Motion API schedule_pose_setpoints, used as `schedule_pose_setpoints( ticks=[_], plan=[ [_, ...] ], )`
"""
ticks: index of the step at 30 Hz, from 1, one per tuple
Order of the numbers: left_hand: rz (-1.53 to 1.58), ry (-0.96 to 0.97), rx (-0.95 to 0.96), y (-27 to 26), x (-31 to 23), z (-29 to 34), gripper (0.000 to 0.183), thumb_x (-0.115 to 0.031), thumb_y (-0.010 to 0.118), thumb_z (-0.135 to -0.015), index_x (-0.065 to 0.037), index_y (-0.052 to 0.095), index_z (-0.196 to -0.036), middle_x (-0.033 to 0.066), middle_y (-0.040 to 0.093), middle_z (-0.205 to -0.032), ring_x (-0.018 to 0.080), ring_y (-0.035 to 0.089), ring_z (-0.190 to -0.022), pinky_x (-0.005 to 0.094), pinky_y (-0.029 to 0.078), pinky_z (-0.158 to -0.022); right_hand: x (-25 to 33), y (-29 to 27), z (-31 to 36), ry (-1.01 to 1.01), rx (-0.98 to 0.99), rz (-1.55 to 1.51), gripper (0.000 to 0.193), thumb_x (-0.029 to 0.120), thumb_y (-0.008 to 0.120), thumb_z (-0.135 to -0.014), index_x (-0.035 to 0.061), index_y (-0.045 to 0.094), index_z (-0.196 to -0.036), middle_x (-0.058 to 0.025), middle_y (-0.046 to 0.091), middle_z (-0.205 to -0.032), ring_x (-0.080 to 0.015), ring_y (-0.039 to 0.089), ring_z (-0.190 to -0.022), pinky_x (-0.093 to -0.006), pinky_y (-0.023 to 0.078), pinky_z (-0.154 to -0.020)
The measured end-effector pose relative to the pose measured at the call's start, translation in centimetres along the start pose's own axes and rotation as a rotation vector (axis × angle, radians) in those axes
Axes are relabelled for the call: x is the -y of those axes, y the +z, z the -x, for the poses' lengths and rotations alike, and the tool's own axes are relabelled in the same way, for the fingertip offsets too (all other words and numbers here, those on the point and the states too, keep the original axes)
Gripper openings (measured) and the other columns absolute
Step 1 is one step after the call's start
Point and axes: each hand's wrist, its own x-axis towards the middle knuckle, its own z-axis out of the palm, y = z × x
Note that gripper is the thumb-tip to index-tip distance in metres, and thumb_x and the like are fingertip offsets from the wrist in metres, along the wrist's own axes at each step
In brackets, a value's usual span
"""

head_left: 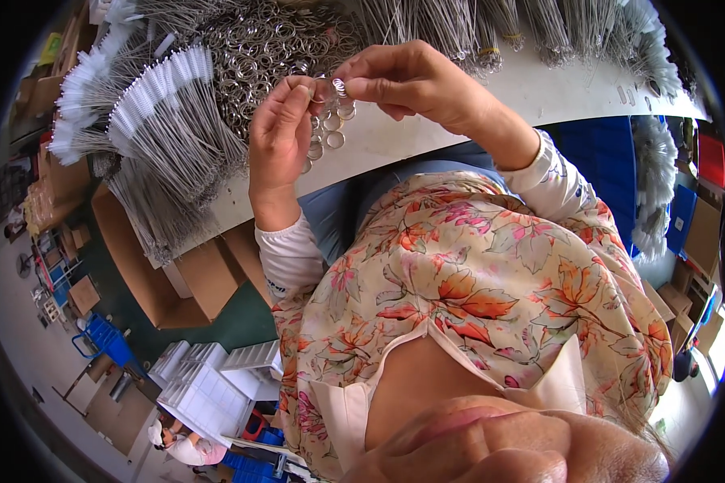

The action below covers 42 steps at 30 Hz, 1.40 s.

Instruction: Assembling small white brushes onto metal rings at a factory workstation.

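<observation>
Above the near edge of the white table (556,92), my two hands meet, both closed in a pinch. A metal ring sits between the thumb and fingers of my left hand (280,133). With thumb and forefinger, my right hand (419,84) grips a small stack of shiny metal rings (340,87), seen partly edge-on. Just below the fingertips several loose rings (333,137) lie at the table's edge. Behind my left hand spreads a large heap of the same rings (254,68). My fingers hide part of what they hold.
Left of the heap lie bundles of white-bristled brushes (165,92) with twisted wire stems. Wire bundles (423,24) line the table's far side. Below the left end stands an open cardboard box (205,282); a blue bin (596,161) is at right. Another person (189,449) works far off, lower left.
</observation>
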Motion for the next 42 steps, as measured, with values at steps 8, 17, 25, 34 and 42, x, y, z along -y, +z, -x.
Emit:
schedule_pose_setpoints(
  ticks=[8, 17, 25, 34, 42],
  plan=[
    [0.144, 0.035, 0.043, 1.2, -1.2, 1.0, 0.018, -0.014, 0.049, -0.092, 0.003, 0.053, -0.097, 0.01, 0.059, -0.092, 0.0135, 0.058, -0.076, 0.0251, 0.049, -0.071, 0.9, 1.4, 0.4, 0.059, 0.16, -0.2, 0.018, 0.021, 0.065, -0.084, 0.0033, 0.068, -0.089, 0.0002, 0.06, -0.072, -0.0044, 0.047, -0.057, -0.0176, 0.038, -0.051],
    [0.102, 0.266, -0.082, 2.4, -2.9, 3.1, 0.024, 0.004, 0.064, -0.079, 0.005, 0.06, -0.103, 0.0143, 0.065, -0.096, 0.0133, 0.063, -0.084, 0.0209, 0.052, -0.069, 1.2, 3.5, 0.9, -1.159, -0.165, 0.912, 0.027, 0.006, 0.065, -0.053, 0.004, 0.067, -0.079, 0.0003, 0.06, -0.084, -0.0127, 0.058, -0.062, -0.0255, 0.047, -0.049],
    [-0.278, 0.162, -0.096, 2.9, -6.1, 4.0, 0.023, 0.008, 0.063, -0.077, 0.007, 0.06, -0.1, 0.0134, 0.065, -0.095, 0.0157, 0.064, -0.085, 0.0244, 0.053, -0.072, 0.8, 3.4, 0.8, -1.173, -0.062, 1.002, 0.018, 0.007, 0.069, -0.059, 0.005, 0.066, -0.078, 0.0005, 0.059, -0.082, -0.0138, 0.057, -0.059, -0.0257, 0.046, -0.048],
    [-0.622, 0.556, -0.231, 3.9, -4.7, 4.1, 0.028, 0.012, 0.064, -0.069, 0.008, 0.062, -0.097, 0.015, 0.064, -0.098, 0.0178, 0.066, -0.083, 0.0259, 0.055, -0.072, 3.5, 2.6, 1.8, -0.006, 0.058, -0.11, 0.017, 0.019, 0.063, -0.086, 0.0021, 0.065, -0.091, 0.0007, 0.054, -0.07, -0.005, 0.045, -0.054, -0.0189, 0.033, -0.046],
    [-0.637, 0.573, -0.257, 3.6, -3.8, 3.3, 0.027, 0.014, 0.063, -0.069, 0.008, 0.062, -0.096, 0.0159, 0.063, -0.098, 0.0191, 0.065, -0.084, 0.0257, 0.056, -0.072, 2.1, 3.2, 1.1, 0.053, 0.06, -0.225, 0.017, 0.021, 0.063, -0.086, 0.0052, 0.064, -0.09, 0.0021, 0.057, -0.072, -0.0035, 0.044, -0.054, -0.0177, 0.033, -0.046]
  ],
)
